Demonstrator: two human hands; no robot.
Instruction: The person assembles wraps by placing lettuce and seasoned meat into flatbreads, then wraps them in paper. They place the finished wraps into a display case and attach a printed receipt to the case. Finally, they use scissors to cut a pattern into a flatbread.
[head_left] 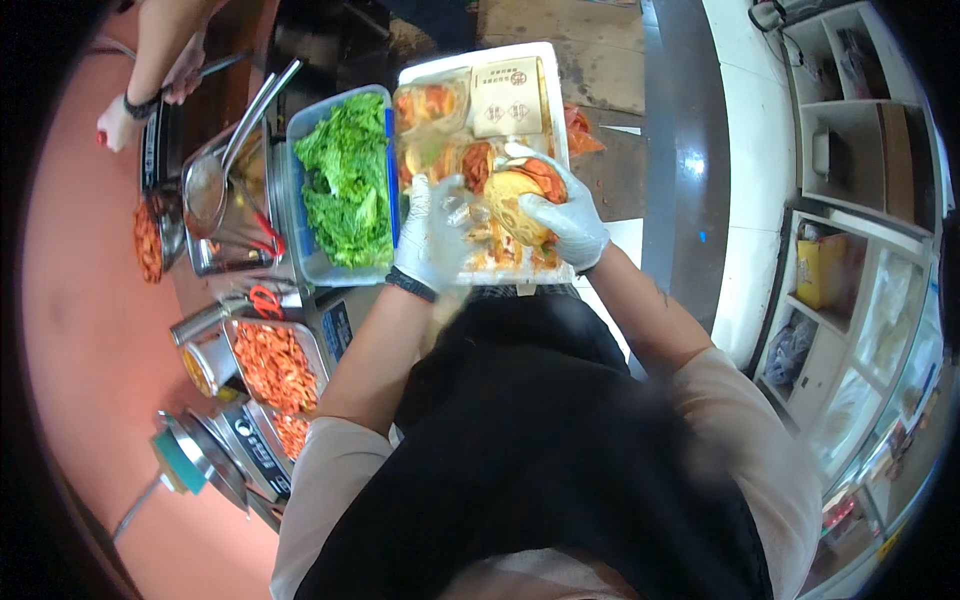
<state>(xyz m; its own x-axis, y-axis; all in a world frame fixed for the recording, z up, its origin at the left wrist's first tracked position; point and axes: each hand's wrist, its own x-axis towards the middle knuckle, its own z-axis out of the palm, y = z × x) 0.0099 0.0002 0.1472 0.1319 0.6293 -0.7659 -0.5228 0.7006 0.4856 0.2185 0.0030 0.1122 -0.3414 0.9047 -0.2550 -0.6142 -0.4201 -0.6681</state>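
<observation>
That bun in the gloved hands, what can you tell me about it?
The bun is round, golden-brown and looks soft, with something red tucked along its upper edge. The right hand in a pale glove cups it from the side, above a white tray of food; the gloved left hand is beside it.

A square cream paper packet (507, 96) with dark red print lies at the far right corner of the white tray (545, 55), beside clear plastic-wrapped food (432, 103) to its left. Far right, on the white shelves (845, 115), stands a yellow box (820, 272), with clear bags (885, 320) just beyond it.
</observation>
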